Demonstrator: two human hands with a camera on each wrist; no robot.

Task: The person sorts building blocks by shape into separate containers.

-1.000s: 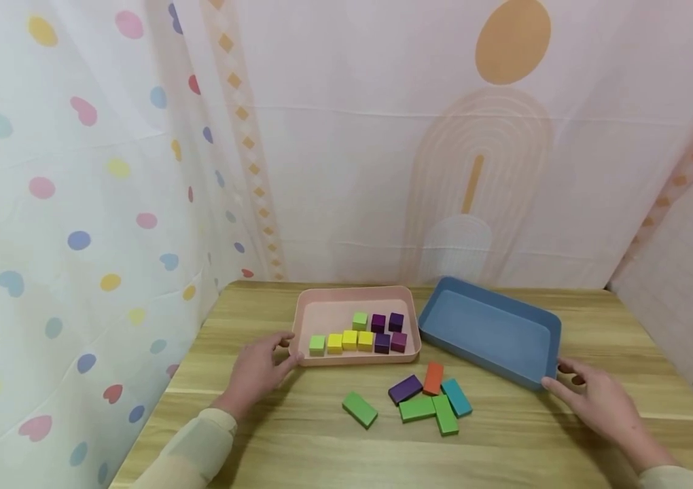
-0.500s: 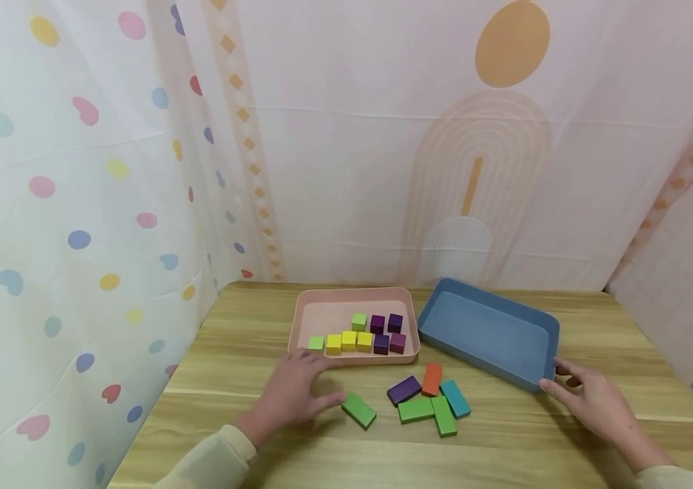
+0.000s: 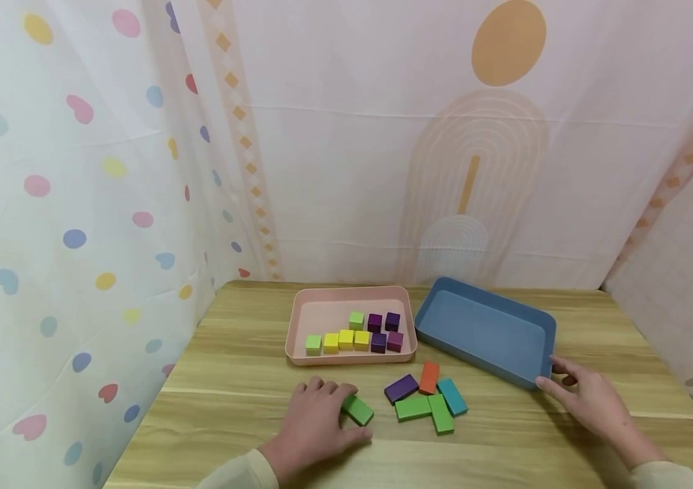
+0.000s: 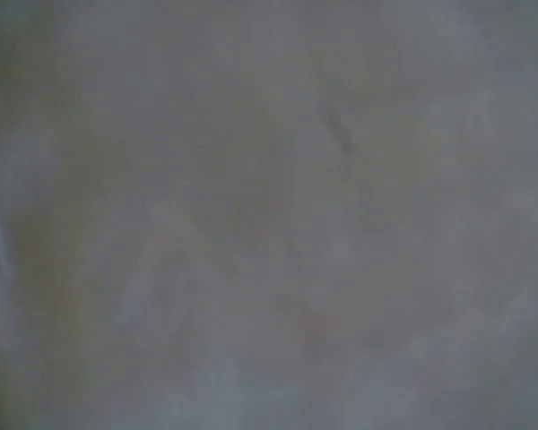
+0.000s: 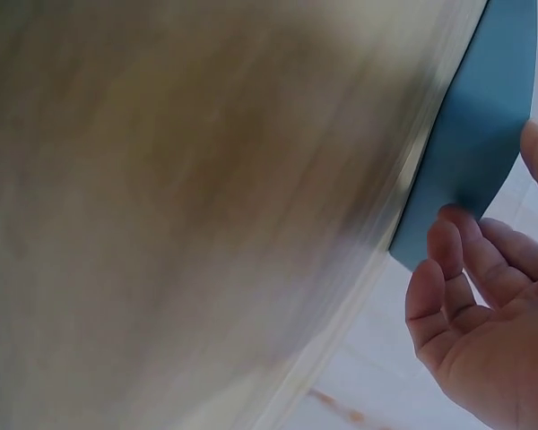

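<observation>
My left hand [image 3: 316, 424] reaches over a green rectangular block [image 3: 359, 410] on the table, fingertips at the block's far left end and thumb just in front of its near end. The left wrist view is dark and blurred. At the near right corner of the blue tray [image 3: 545, 353], my right hand [image 3: 588, 401] has its fingertips and thumb against the outer wall. The right wrist view shows these bent fingers [image 5: 448, 242] against the blue wall. Close by on the table lie a purple block [image 3: 401, 388], an orange block [image 3: 429, 377], a teal block [image 3: 452, 397] and two more green blocks.
The pink tray [image 3: 322, 305] stands left of the blue one and holds several small cubes: light green, yellow and purple. Behind the wooden table [image 3: 212, 380] hangs a patterned curtain [image 3: 334, 170], with a dotted curtain [image 3: 102, 272] on the left.
My left hand has left the pink tray's left front corner and moved right and nearer, down over the single green block. My right hand stays at the blue tray's corner.
</observation>
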